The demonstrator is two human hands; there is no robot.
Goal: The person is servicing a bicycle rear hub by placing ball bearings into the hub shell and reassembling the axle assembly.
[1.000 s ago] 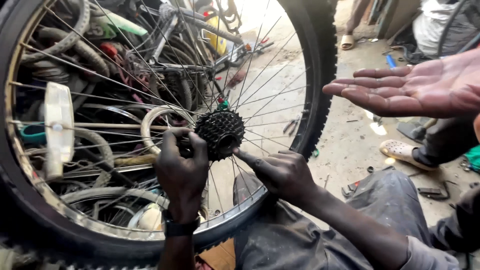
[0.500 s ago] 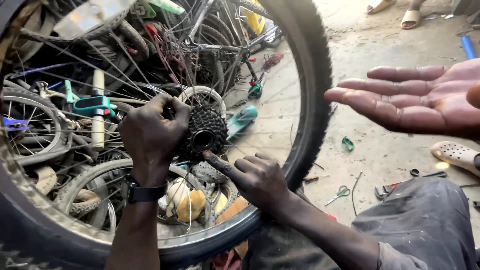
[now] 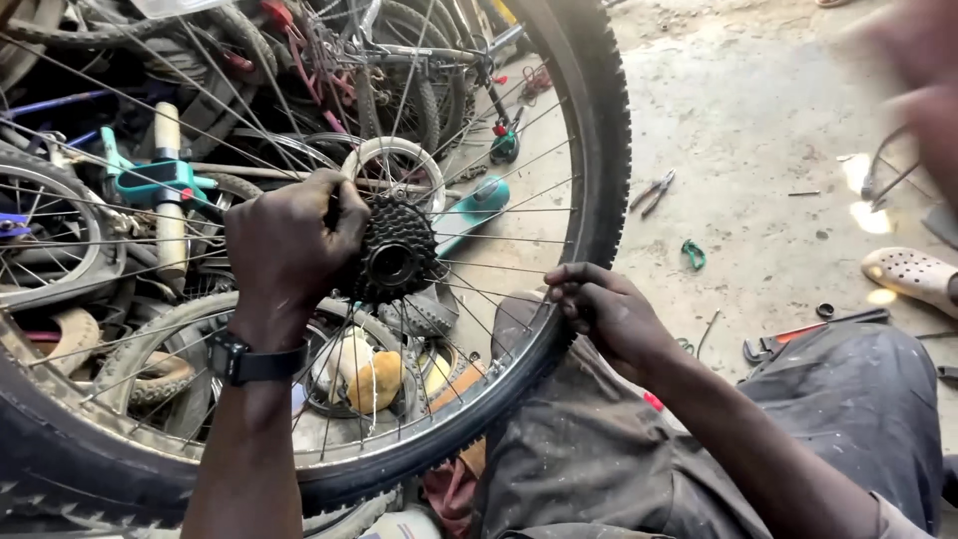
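Bicycle wheel (image 3: pixel 589 150) is steadied upright by right hand (image 3: pixel 609 314) fingers clasped on its tyre, so the freewheel cogs (image 3: pixel 394 255) can be gripped by the clenched left hand (image 3: pixel 289 245).

Behind the spokes, across the upper left of the frame, lies a heap of bike frames (image 3: pixel 399 50) and old tyres (image 3: pixel 60 30), with a teal tool (image 3: pixel 150 182) at the left. A teal saddle (image 3: pixel 477 208) sits just right of centre. On the concrete floor (image 3: pixel 758 120), pliers (image 3: pixel 654 190) lie at upper right, a small green clip (image 3: pixel 694 254) below them. A pale clog (image 3: pixel 910 275) rests at the right edge, and a red-handled wrench (image 3: pixel 798 337) lies just below it.
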